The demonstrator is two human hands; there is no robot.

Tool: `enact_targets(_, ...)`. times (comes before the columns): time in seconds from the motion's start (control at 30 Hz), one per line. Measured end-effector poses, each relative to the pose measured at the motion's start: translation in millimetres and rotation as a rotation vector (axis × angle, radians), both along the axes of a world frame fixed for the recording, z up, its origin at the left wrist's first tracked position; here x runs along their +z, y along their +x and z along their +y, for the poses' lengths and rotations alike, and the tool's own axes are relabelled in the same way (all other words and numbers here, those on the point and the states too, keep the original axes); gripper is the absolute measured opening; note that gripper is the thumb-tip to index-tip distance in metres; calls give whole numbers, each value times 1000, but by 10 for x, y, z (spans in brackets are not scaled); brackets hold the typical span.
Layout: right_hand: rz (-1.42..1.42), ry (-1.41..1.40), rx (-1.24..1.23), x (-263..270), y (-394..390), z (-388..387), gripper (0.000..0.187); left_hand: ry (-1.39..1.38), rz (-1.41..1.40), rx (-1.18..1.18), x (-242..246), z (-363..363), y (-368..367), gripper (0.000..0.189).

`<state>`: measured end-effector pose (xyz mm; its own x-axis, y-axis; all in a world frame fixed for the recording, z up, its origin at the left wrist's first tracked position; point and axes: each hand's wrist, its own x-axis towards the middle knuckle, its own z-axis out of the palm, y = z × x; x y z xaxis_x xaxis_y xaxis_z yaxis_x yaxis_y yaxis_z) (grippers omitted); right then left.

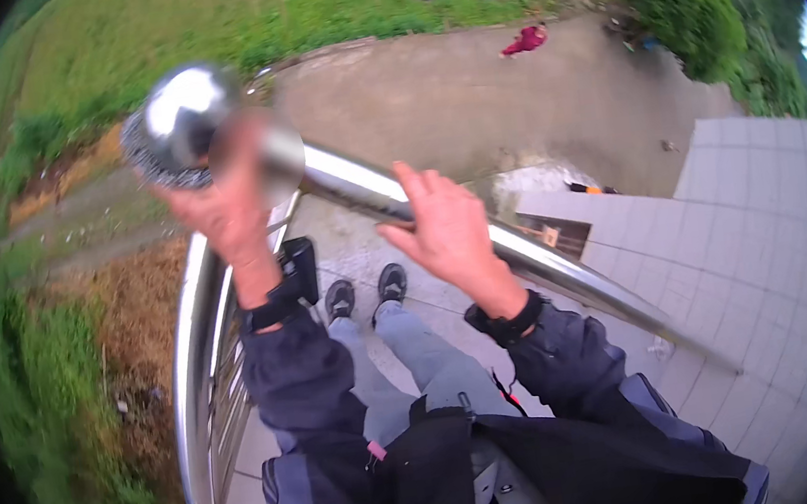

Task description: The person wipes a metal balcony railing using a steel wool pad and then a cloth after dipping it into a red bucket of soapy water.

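Observation:
A shiny steel ball finial (186,116) tops the corner where two stainless railings meet. My left hand (221,210) is raised against its near side, with a grey wiry scouring pad (136,145) pressed around the ball's left and lower edge. A blurred patch hides that hand's fingertips and the joint beside the ball. To the right, my right hand (445,220) lies over the round steel handrail (356,175), its thumb on the near side and its fingers across the top. Dark smudges mark the underside of the tube.
Another steel railing (198,398) with bars runs down my left side. Pale tiles (761,268) lie underfoot and to the right. Beyond the rail, well below, is a concrete yard (416,107) with a person in dark red (525,40). Grass and a round bush (684,13) border it.

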<state>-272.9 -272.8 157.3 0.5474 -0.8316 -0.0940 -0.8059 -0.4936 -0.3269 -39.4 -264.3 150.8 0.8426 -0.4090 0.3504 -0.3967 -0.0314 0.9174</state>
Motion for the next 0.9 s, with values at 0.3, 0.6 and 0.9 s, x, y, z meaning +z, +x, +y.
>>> enact_targets(0.3,-59,82,1,10,104,71,75,-314,375,206,277,-82,-41,86)
enact_targets(0.6,-24,64,-58,-43,24,91,74,12,1231,-698,142,-175,1111,73)
enact_targets(0.9,-54,28,-70,-56,93,55,73,295,1252,-1414,-26,-602,1725,76)
